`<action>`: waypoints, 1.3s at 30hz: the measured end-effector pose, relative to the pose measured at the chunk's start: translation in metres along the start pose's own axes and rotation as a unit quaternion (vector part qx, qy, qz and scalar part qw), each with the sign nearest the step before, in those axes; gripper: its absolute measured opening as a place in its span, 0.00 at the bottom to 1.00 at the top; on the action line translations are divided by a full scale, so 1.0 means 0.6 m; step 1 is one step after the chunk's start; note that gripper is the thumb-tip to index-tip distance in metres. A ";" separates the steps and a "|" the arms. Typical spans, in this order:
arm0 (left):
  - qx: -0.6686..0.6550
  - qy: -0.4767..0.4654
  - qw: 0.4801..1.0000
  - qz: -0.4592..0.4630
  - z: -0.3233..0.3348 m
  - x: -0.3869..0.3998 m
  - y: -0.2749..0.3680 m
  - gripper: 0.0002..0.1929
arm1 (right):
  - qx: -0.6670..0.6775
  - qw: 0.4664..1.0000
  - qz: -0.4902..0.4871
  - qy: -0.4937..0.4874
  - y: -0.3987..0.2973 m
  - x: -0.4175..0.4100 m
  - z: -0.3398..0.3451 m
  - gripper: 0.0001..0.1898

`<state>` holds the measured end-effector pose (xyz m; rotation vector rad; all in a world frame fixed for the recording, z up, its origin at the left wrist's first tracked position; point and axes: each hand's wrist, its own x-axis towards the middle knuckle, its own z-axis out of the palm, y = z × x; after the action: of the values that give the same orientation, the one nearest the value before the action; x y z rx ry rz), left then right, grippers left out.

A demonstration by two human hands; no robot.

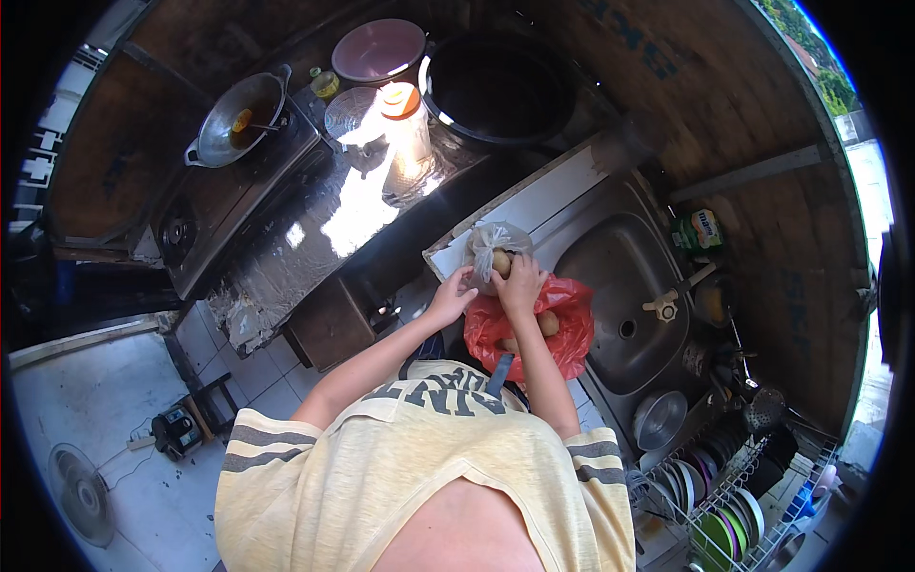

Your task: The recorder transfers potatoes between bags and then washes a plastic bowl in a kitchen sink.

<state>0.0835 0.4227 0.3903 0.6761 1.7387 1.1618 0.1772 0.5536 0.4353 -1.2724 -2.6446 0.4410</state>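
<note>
A clear plastic bag (484, 247) lies on the white tiled ledge beside the sink, with a round brown potato-like item (502, 263) at its mouth. My right hand (520, 283) closes its fingers on that item. My left hand (453, 292) is at the near left edge of the clear bag, fingers apart; whether it pinches the plastic cannot be told. Just below, an open red plastic bag (572, 350) holds more brown items, one of them (547, 323) plainly visible beside my right wrist. My right forearm passes over the red bag and hides part of its contents.
A metal sink (607, 272) with a tap (665, 307) is at the right. Below it stand a metal bowl (660, 420) and a wire dish rack (736, 493) with plates. Upper left, a wok (214, 136) sits on a stove (236, 193); a large black basin (447, 121) stands farther back.
</note>
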 end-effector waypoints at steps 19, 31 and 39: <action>0.329 -0.279 0.827 0.360 0.126 -0.060 0.140 0.11 | 0.174 0.892 0.393 0.139 0.125 -0.267 -0.065 0.24; 0.637 -0.179 0.676 0.324 0.064 -0.002 0.126 0.15 | 0.139 0.905 0.399 -0.041 0.139 -0.243 -0.080 0.22; 0.577 -0.178 0.700 0.382 0.113 -0.036 0.116 0.15 | 0.134 0.915 0.377 0.045 0.125 -0.210 -0.064 0.25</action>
<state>0.1509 0.4616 0.4523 2.3782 1.7067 0.1422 0.3211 0.5063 0.4427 -2.1050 -1.8335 0.7827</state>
